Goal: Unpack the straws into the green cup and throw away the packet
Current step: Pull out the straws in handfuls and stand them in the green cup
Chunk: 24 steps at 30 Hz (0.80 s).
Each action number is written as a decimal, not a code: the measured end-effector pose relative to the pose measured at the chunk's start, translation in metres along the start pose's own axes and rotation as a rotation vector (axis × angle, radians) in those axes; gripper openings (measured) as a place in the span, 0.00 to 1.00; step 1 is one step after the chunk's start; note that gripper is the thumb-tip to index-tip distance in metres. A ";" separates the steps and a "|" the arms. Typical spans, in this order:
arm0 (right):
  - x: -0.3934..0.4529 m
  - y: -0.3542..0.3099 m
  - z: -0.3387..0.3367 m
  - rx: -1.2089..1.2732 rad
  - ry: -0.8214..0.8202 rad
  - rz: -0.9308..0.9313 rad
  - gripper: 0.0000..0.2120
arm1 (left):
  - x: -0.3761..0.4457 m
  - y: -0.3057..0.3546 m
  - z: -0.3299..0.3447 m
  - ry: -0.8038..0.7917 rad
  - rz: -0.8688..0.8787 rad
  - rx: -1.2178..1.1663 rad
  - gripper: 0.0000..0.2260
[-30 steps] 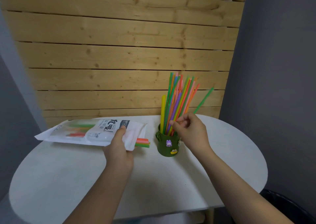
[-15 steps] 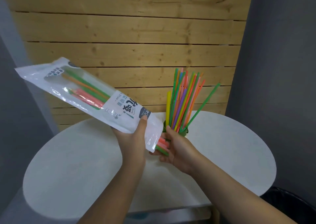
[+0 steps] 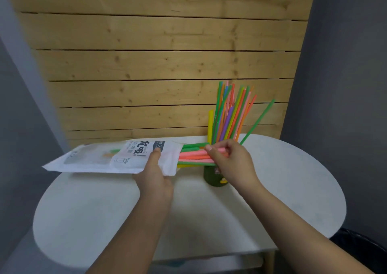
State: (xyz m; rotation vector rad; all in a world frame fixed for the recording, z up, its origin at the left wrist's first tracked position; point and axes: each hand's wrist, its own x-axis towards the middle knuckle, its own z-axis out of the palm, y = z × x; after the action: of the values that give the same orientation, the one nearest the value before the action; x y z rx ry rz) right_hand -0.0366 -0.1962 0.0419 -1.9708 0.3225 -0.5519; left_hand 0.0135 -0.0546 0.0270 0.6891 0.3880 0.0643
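Packet [image 3: 117, 158] dropped back level, bundle sliding out!
Left hand [image 3: 154, 177] grips it; right hand [image 3: 228, 160] pinches straws [image 3: 192, 156], next tipping them into green cup [image 3: 213, 177].

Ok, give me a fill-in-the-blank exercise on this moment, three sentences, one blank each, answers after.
1. The left hand holds the white plastic straw packet with its ____ pressed on top.
2. The right hand pinches the loose bundle of straws sticking out of the packet's ____ end.
3. The small dark green cup stands on the ____ oval table.

Answers: thumb; open; white
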 end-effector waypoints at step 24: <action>-0.004 -0.009 0.024 0.797 0.149 0.479 0.15 | -0.005 -0.004 0.004 0.008 -0.091 -0.034 0.22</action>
State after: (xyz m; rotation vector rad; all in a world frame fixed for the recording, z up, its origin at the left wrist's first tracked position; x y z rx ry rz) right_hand -0.0274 -0.1718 0.0394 -1.0391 0.5482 -0.4205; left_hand 0.0106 -0.0614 0.0289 0.6368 0.4245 -0.0127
